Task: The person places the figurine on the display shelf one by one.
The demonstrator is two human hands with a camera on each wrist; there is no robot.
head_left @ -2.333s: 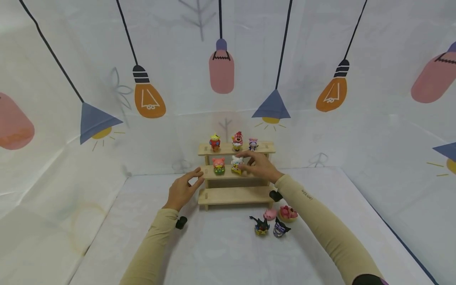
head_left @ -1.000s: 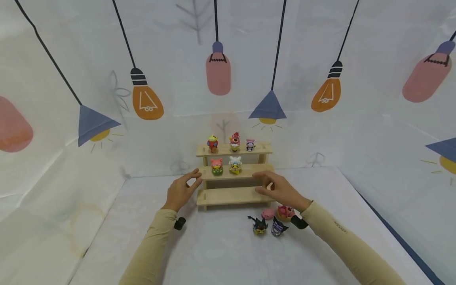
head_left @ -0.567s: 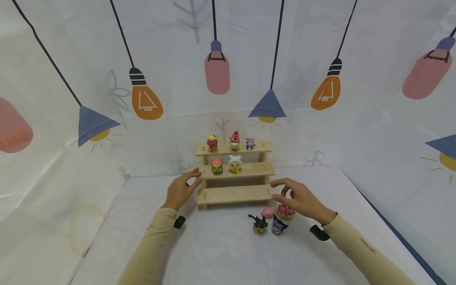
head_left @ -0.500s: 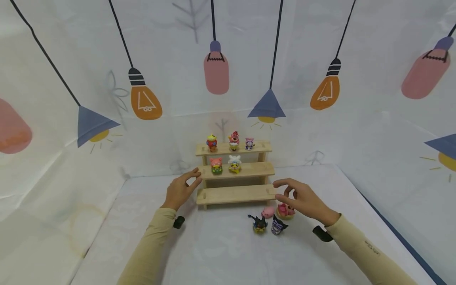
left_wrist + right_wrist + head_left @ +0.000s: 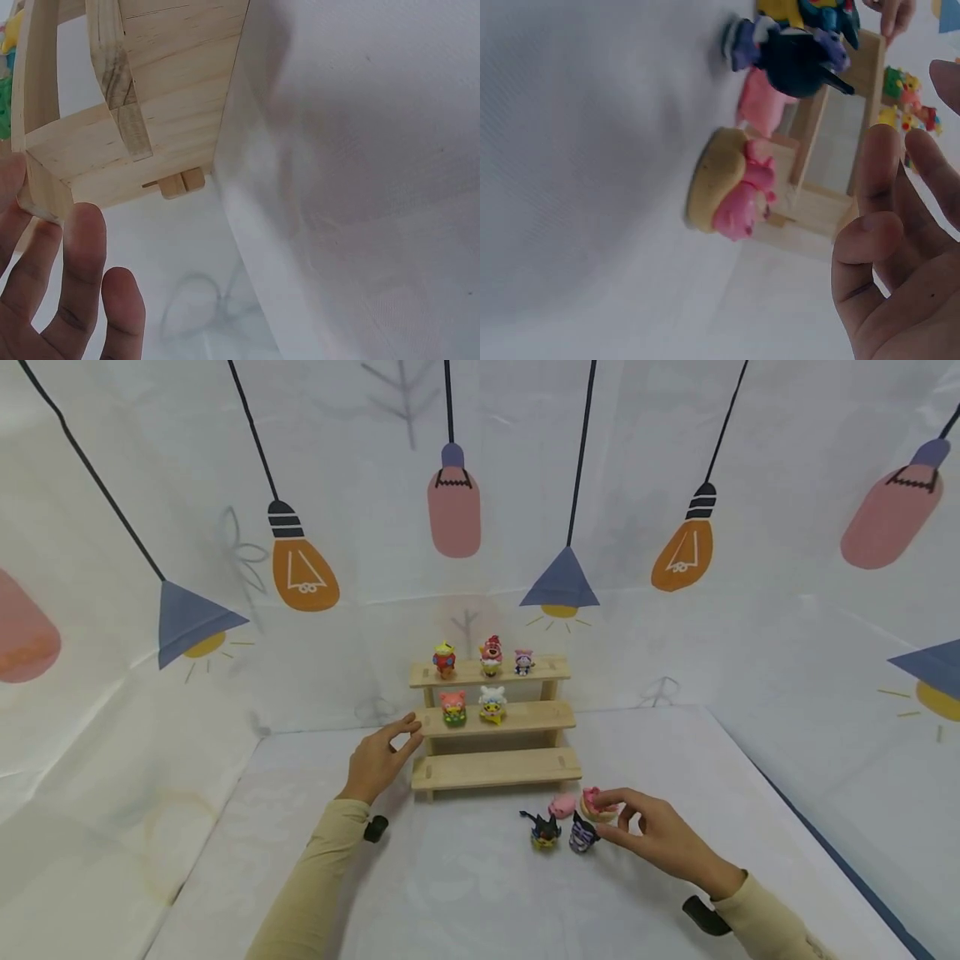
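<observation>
At the left end of the three-tier wooden shelf (image 5: 495, 768), my left hand (image 5: 377, 762) holds the middle plank, thumb in front and fingers behind its edge; in the left wrist view the fingertips (image 5: 84, 225) lie at the plank's corner. My right hand (image 5: 656, 831) hovers with thumb and fingers apart, nothing between them. Under its fingertips are a black-and-purple toy figure (image 5: 582, 834) and a pink figure in a cream base (image 5: 597, 810), which the right wrist view shows lying clear of the hand. Beside them are a small pink figure (image 5: 562, 806) and a black-and-yellow figure (image 5: 544, 832).
On the top tier stand a red-and-yellow figure (image 5: 444, 660), a red-capped bear (image 5: 491, 657) and a pink-and-purple figure (image 5: 523, 662). The middle tier bears a pink-and-green figure (image 5: 453, 708) and a white-hooded one (image 5: 492, 705). A lamp-printed cloth (image 5: 360, 660) hangs behind the white table (image 5: 450, 893).
My right hand has let go of the white-hooded figure on the middle tier and moved down and right to the figures on the table. My left hand has stayed at the shelf's end.
</observation>
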